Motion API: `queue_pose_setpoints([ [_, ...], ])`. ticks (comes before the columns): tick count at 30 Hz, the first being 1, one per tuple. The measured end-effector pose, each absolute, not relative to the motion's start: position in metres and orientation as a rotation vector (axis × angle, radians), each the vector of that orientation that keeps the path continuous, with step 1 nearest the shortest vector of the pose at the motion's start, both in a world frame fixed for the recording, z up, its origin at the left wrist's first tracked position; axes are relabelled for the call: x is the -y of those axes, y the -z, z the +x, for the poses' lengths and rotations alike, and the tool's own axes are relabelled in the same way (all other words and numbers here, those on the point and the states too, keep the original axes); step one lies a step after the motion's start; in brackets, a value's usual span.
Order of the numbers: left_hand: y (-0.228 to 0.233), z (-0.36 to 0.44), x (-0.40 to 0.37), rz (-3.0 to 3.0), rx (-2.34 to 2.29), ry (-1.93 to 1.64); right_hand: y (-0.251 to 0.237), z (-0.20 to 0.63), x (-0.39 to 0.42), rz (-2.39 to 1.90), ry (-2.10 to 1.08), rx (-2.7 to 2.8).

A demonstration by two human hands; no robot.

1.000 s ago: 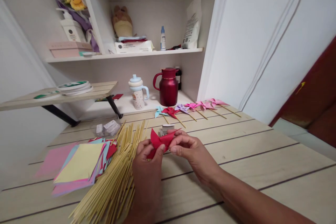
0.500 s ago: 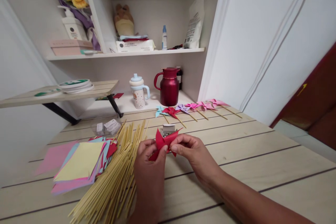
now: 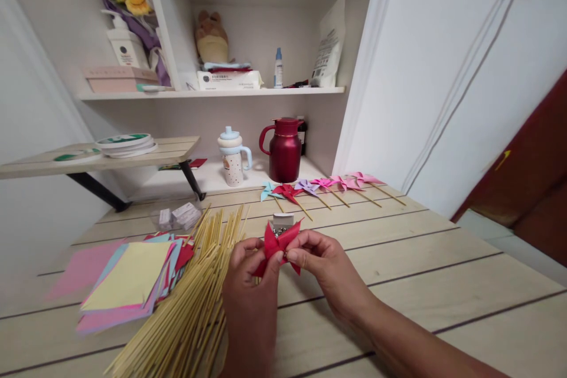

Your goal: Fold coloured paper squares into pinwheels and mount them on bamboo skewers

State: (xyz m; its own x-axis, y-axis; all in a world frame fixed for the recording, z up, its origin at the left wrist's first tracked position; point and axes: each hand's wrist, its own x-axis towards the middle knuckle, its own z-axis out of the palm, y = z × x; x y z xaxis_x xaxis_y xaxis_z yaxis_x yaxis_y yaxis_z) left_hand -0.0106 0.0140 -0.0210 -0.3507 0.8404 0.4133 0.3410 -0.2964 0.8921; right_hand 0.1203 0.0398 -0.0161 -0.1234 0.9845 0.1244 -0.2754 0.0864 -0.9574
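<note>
A red paper pinwheel with folded, pointed blades is held up over the table between both hands. My left hand grips it from the left, thumb pressed near its centre. From the right, my right hand pinches at the pinwheel's middle with thumb and forefinger; a tiny glint shows at those fingertips, too small to name. Just behind stands an open small box with shiny metal bits inside, partly covered by the pinwheel. No stick is visible on the held pinwheel.
Thin wooden sticks lie in a pile left of my hands, beside stacked coloured paper. Several finished pinwheels on sticks line the table's back. Behind them stand a red jug, a tumbler and a raised shelf.
The camera view has shifted slightly. Both hands keep their hold on the red pinwheel, whose tilt has changed a little; the right fingertips sit close to its centre.
</note>
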Motion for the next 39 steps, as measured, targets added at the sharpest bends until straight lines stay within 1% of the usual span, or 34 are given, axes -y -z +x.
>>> queue_pose_setpoints([
  [13,0.023,-0.011,-0.015,1.612,-1.551,-1.84,0.021,0.116,-0.033,-0.866,-1.238,1.135],
  [20,0.026,-0.012,-0.015,1.623,-1.58,-1.862,0.021,0.112,-0.034,-0.695,-1.281,1.004],
  [31,0.028,-0.011,-0.015,1.714,-1.569,-1.9,0.015,0.111,-0.03,-0.741,-1.341,0.939],
  [35,0.029,-0.013,-0.016,1.731,-1.583,-1.879,0.014,0.111,-0.031,-0.745,-1.342,0.996],
  [39,0.032,-0.014,-0.016,1.781,-1.609,-1.866,0.016,0.112,-0.03,-0.764,-1.269,1.091],
])
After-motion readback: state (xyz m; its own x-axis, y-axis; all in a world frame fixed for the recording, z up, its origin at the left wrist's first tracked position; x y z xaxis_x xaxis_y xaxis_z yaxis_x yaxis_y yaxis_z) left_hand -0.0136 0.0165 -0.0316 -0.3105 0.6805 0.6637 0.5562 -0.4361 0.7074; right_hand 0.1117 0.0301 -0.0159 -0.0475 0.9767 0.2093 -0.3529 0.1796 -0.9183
